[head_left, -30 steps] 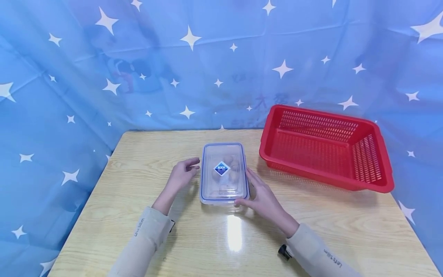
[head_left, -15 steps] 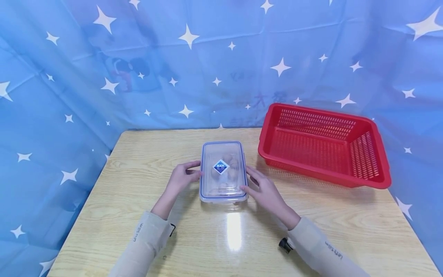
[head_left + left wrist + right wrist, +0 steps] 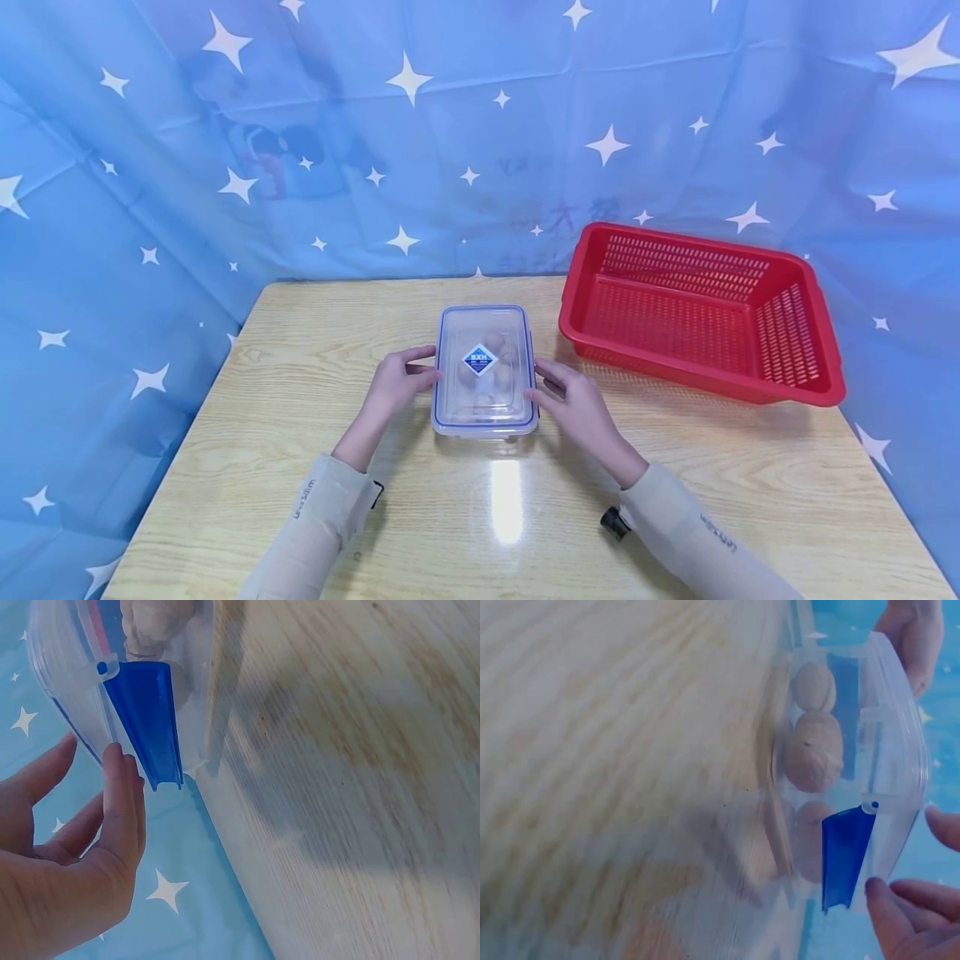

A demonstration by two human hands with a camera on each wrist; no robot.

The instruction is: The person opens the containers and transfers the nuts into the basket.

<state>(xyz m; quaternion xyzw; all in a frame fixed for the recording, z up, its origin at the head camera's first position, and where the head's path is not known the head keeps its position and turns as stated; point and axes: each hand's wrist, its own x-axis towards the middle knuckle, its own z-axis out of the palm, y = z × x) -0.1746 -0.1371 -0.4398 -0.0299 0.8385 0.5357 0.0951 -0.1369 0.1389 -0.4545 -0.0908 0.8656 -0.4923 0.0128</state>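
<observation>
A clear plastic food container point(image 3: 483, 321) with a blue-edged lid and a diamond-shaped label lies flat on the table. Inside are several pale brown, wrinkled balls that look like walnuts point(image 3: 815, 750). At its left side, my left hand point(image 3: 392, 383) has thumb and fingertips at the lid's edge, beside a blue latch point(image 3: 146, 720) that slants away from the wall. My right hand point(image 3: 585, 408) is at the right side, its thumb over the lid's edge and its fingertips near another slanting blue latch point(image 3: 846, 855). The fingers of both hands look relaxed.
A red perforated basket point(image 3: 675, 329) stands at the back right of the wooden table point(image 3: 300, 375). Behind the table hangs a blue curtain point(image 3: 337, 125) with white stars. A black device point(image 3: 615, 523) sits at the right cuff.
My left hand has come in to the lid's left edge. The right thumb has moved from the container's front right corner up along its right edge. The container stays in place.
</observation>
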